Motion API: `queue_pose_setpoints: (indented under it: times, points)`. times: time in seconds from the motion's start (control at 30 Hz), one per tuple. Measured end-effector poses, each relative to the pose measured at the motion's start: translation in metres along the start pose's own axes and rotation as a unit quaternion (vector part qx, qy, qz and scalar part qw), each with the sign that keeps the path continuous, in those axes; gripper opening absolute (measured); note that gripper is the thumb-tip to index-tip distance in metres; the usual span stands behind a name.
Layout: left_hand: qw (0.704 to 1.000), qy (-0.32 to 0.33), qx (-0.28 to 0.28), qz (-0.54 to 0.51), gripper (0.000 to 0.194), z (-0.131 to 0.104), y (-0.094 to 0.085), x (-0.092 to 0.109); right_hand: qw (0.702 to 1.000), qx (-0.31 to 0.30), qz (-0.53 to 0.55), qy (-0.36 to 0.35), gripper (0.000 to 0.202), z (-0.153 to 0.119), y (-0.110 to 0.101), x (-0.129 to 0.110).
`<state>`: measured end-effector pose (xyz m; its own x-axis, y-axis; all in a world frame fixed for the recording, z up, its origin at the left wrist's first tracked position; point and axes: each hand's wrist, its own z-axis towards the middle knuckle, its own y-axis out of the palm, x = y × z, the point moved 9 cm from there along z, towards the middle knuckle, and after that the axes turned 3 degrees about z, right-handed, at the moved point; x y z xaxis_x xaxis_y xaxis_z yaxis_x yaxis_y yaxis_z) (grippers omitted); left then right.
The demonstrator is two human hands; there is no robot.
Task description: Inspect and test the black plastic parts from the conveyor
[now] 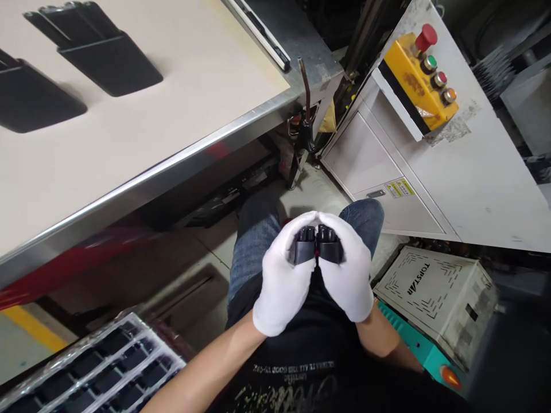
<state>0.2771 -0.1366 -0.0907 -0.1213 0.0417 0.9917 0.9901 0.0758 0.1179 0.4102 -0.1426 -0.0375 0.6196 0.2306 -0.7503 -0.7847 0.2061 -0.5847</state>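
Observation:
My left hand (286, 278), in a white glove, is closed around a black plastic part with short prongs (305, 250). In the same kind of glove, my right hand (350, 272) is wrapped round a matching black plastic part (329, 251). The two hands meet at the fingertips above my lap, and the parts sit side by side with a narrow gap between them. Both show their pronged ends; their far ends are hidden by the gloves. Two larger-looking parts of similar shape, one pronged black part (114, 63) and another black part (41, 97), lie on the table.
The pale tabletop (181, 115) has a metal edge. At lower left is a plastic-covered tray (146, 330) holding several dark pieces. A yellow button box (419, 80) is mounted on a white cabinet (477, 172). A grey machine housing (434, 292) stands at right.

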Motion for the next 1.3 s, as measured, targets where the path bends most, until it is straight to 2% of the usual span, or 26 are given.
queue_pose_setpoints:
  times: [0.1, 0.23, 0.33, 0.43, 0.57, 0.63, 0.7, 0.77, 0.83, 0.9, 1.0, 1.13, 1.3]
  points:
    - [0.999, 0.022, -0.004, 0.037, 0.055, -0.002, 0.003, -0.001, 0.997, -0.026, -0.062, -0.04, 0.051, -0.003, 0.008, -0.005]
    - [0.999, -0.007, -0.031, -0.017, 0.068, -0.005, 0.005, -0.016, 0.994, -0.062, -0.08, -0.044, 0.061, -0.009, 0.016, 0.0]
    - [0.99, -0.076, -0.062, -0.105, 0.076, -0.006, 0.009, -0.032, 0.993, -0.085, -0.07, -0.042, 0.064, -0.014, 0.021, 0.007]
    - [0.965, -0.166, -0.094, -0.18, 0.084, -0.008, 0.015, -0.047, 0.993, -0.093, -0.047, -0.047, 0.065, -0.017, 0.024, 0.011]
    - [0.948, -0.21, -0.124, -0.204, 0.073, -0.007, 0.014, -0.051, 0.995, -0.082, -0.031, -0.046, 0.064, -0.018, 0.023, 0.015]
    - [0.959, -0.187, -0.137, -0.162, 0.065, -0.003, 0.007, -0.045, 0.996, -0.071, -0.018, -0.042, 0.061, -0.017, 0.019, 0.016]
    - [0.978, -0.122, -0.149, -0.079, 0.06, 0.002, -0.002, -0.031, 0.998, -0.056, 0.004, -0.031, 0.057, -0.016, 0.013, 0.017]
    - [0.988, -0.05, -0.143, 0.0, 0.055, 0.006, -0.01, -0.015, 0.999, -0.039, 0.03, -0.003, 0.05, -0.014, 0.006, 0.019]
    - [0.992, -0.015, -0.119, 0.032, 0.052, 0.008, -0.018, -0.004, 0.997, -0.018, 0.059, 0.036, 0.045, -0.011, -0.001, 0.023]
    - [0.996, -0.012, -0.088, 0.012, 0.055, 0.009, -0.023, 0.002, 0.993, 0.004, 0.096, 0.061, 0.047, -0.008, -0.006, 0.022]
    - [0.997, -0.001, -0.057, -0.056, 0.065, 0.011, -0.027, 0.009, 0.985, 0.022, 0.167, 0.047, 0.055, 0.0, -0.011, 0.013]
    - [0.994, 0.02, -0.047, -0.096, 0.066, 0.016, -0.03, 0.015, 0.979, 0.012, 0.198, 0.038, 0.06, 0.007, -0.011, 0.004]
    - [0.991, 0.022, -0.041, -0.125, 0.073, 0.013, -0.035, 0.012, 0.974, 0.001, 0.223, 0.032, 0.065, 0.008, -0.01, -0.002]
